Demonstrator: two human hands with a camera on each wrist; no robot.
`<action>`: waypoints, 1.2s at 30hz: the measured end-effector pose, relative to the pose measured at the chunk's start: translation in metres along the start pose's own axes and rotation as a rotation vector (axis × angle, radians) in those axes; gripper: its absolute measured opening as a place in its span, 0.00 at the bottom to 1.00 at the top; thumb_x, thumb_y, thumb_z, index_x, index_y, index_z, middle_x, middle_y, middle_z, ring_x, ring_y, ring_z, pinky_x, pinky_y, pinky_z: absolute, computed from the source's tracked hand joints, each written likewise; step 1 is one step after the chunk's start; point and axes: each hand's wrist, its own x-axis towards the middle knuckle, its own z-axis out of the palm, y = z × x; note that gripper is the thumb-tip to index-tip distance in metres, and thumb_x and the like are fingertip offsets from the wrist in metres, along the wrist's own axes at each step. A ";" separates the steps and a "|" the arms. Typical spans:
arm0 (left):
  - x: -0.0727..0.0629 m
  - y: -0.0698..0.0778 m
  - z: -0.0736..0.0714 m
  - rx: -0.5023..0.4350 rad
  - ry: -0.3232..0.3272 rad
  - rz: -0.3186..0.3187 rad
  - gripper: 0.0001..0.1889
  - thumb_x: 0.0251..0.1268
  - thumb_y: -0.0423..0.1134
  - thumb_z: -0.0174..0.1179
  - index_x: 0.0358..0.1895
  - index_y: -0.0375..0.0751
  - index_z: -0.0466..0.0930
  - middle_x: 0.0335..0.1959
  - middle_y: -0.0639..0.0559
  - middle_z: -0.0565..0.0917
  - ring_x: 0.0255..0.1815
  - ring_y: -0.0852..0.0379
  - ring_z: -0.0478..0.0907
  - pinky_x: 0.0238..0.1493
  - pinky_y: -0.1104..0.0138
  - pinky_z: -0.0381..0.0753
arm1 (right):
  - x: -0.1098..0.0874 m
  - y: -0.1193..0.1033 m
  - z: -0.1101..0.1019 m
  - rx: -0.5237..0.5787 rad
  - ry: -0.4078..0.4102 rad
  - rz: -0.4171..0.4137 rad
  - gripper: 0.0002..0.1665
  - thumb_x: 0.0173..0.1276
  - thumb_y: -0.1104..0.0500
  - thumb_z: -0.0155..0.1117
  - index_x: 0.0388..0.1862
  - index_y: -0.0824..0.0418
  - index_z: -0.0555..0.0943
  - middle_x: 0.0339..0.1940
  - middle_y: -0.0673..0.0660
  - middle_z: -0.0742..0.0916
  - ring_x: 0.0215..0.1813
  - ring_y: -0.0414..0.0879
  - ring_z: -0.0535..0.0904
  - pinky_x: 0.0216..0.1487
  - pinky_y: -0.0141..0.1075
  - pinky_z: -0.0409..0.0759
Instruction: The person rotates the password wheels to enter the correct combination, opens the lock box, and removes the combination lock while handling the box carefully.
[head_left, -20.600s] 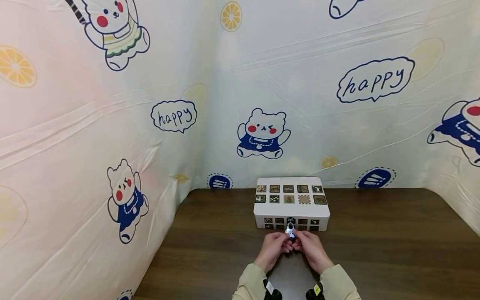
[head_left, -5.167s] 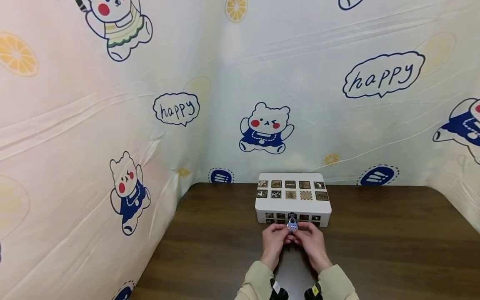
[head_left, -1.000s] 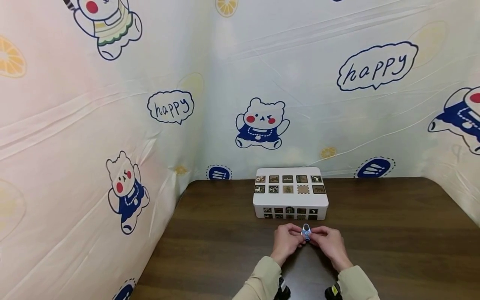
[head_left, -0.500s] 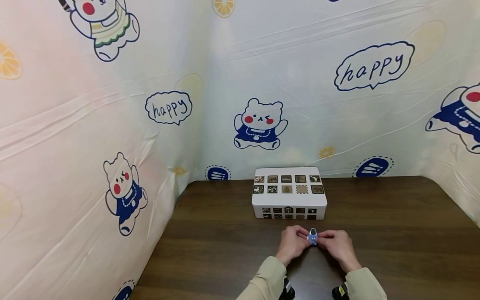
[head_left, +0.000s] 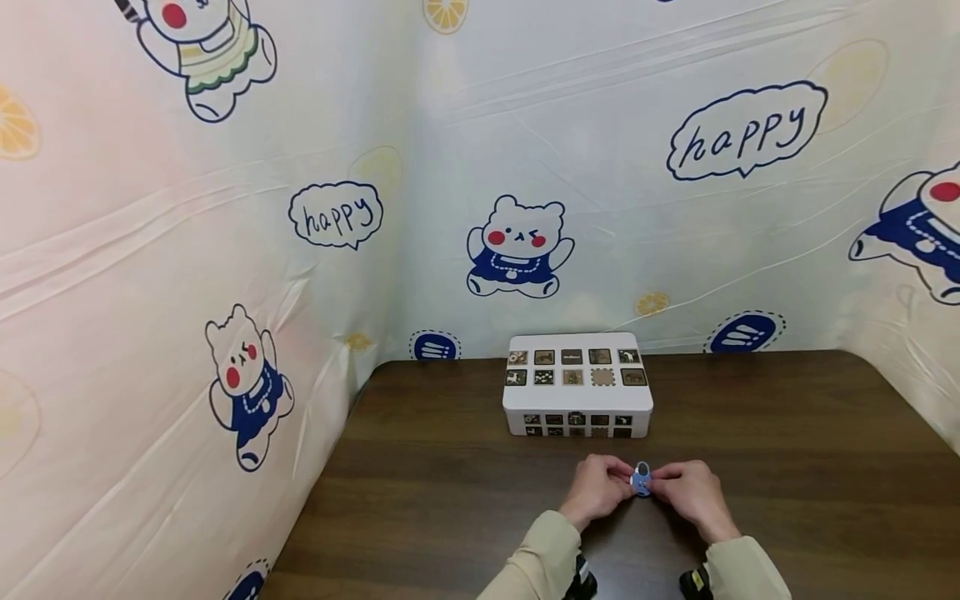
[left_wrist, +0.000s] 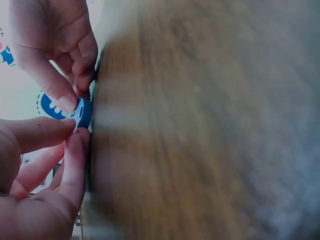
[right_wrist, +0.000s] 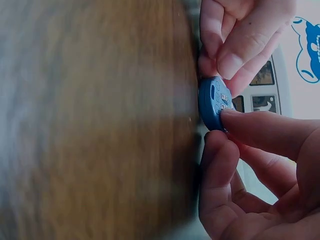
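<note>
A small blue combination padlock (head_left: 641,482) is held between both hands over the table, its shackle pointing away from the person. My left hand (head_left: 597,490) pinches its left side between thumb and fingers. On the other side, my right hand (head_left: 692,493) pinches the lock the same way. The right wrist view shows number dials on the padlock (right_wrist: 212,104) beside the right thumb. Whether the lock touches the table, and whether its shackle is locked, I cannot tell. Behind the hands stands a white tin box (head_left: 577,397) with small square pictures, lid down, a clasp (head_left: 577,418) on its front.
The dark wooden table (head_left: 435,500) reaches to a pale cloth backdrop (head_left: 600,150) printed with bears and lettering, which also hangs along the left. A black wrist camera (head_left: 581,581) sits at the left sleeve, another black device (head_left: 696,583) at the right sleeve.
Five seconds ago both hands had the padlock at the box's clasp. It has come off the clasp and moved right and towards the person, still in both hands. The box stays put.
</note>
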 end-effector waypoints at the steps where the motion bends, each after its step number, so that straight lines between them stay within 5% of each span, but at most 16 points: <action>1: 0.000 0.001 0.000 0.017 -0.011 0.004 0.08 0.48 0.30 0.70 0.34 0.40 0.87 0.24 0.55 0.86 0.23 0.73 0.76 0.28 0.79 0.76 | 0.000 0.001 -0.001 -0.013 0.001 -0.003 0.09 0.54 0.59 0.71 0.31 0.64 0.88 0.25 0.54 0.88 0.30 0.40 0.76 0.29 0.32 0.71; 15: -0.004 0.017 0.004 0.181 -0.149 0.092 0.13 0.50 0.31 0.67 0.42 0.41 0.87 0.29 0.55 0.83 0.27 0.74 0.72 0.32 0.81 0.71 | -0.002 0.009 -0.017 -0.070 -0.032 0.016 0.09 0.54 0.59 0.70 0.29 0.65 0.87 0.22 0.52 0.86 0.28 0.41 0.75 0.28 0.33 0.71; 28: -0.003 0.021 0.014 0.277 -0.159 0.148 0.18 0.48 0.29 0.62 0.46 0.44 0.86 0.34 0.57 0.80 0.31 0.70 0.67 0.34 0.81 0.66 | -0.003 0.018 -0.025 -0.075 -0.030 0.032 0.09 0.54 0.60 0.68 0.30 0.65 0.87 0.18 0.50 0.85 0.24 0.40 0.77 0.27 0.32 0.73; 36: -0.003 0.022 0.019 0.269 -0.154 0.112 0.20 0.47 0.30 0.62 0.47 0.46 0.86 0.36 0.59 0.79 0.33 0.69 0.67 0.37 0.78 0.67 | -0.001 0.022 -0.026 -0.077 -0.033 0.052 0.10 0.56 0.58 0.67 0.30 0.65 0.87 0.17 0.49 0.84 0.23 0.40 0.76 0.26 0.33 0.71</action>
